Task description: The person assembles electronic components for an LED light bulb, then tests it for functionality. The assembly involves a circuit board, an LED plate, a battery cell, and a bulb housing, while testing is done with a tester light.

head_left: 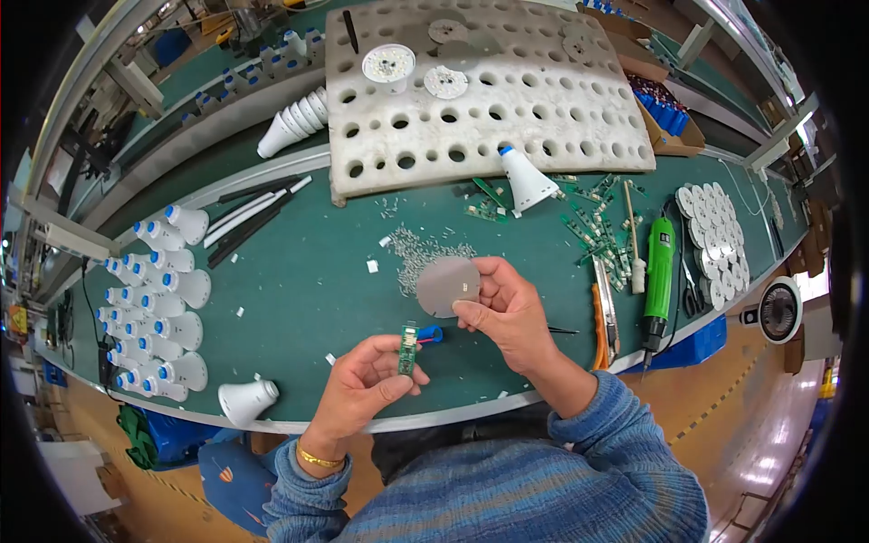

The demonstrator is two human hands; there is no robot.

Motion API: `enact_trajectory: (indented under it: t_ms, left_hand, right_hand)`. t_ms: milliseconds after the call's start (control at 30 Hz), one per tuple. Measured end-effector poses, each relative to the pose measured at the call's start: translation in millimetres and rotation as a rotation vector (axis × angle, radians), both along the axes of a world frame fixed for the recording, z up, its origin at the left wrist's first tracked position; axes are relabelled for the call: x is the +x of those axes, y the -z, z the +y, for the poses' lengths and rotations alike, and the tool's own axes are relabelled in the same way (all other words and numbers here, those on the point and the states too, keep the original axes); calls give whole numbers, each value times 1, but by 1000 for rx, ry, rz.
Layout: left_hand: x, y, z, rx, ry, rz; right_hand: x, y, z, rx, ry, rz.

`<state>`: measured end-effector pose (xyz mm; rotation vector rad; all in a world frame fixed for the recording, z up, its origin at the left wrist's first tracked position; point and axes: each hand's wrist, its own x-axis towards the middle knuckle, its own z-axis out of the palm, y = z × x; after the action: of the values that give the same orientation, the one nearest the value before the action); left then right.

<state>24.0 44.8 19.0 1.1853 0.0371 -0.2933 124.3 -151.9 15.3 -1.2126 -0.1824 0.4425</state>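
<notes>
Between the thumb and fingers of my left hand [362,385] a small green circuit board [408,351] stands upright. A blue cylinder [431,334], seemingly joined to it by a red wire, sits just right of the board. My right hand [512,317] pinches a thin round grey disc [444,288] by its right edge, flat side toward me. Beyond the disc lies a pile of small metal screws or pins [421,253], partly hidden by it. A white lamp housing [246,401] lies on its side to the left of my left hand.
White housings with blue ends [167,308] crowd the left. A pale board with holes [471,118] spans the back. On the right are loose circuit boards [593,226], an orange cutter [601,317], a green electric screwdriver [660,271] and stacked white discs [713,235].
</notes>
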Motion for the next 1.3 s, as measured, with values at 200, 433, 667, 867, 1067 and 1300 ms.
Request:
enact_trajectory:
  t_ms: [200, 433, 667, 867, 1067, 1300]
  left_hand:
    - [21, -4, 4, -85, 79, -2]
    - [48, -4, -21, -110, 133, -37]
    - [48, 2, -29, -41, 67, -43]
    - [47, 4, -31, -10, -21, -43]
    - [45, 4, -32, 8, -48, -52]
    - [44, 5, -32, 21, -56, -51]
  right_hand:
    - [7, -3, 15, 48, 157, -80]
    - [21, -8, -2, -212, 181, -466]
    - [22, -7, -10, -277, 177, -572]
    - [18, -12, -7, -282, 193, -655]
    - [17, -12, -6, -295, 224, -651]
    - [17, -11, -5, -279, 218, -670]
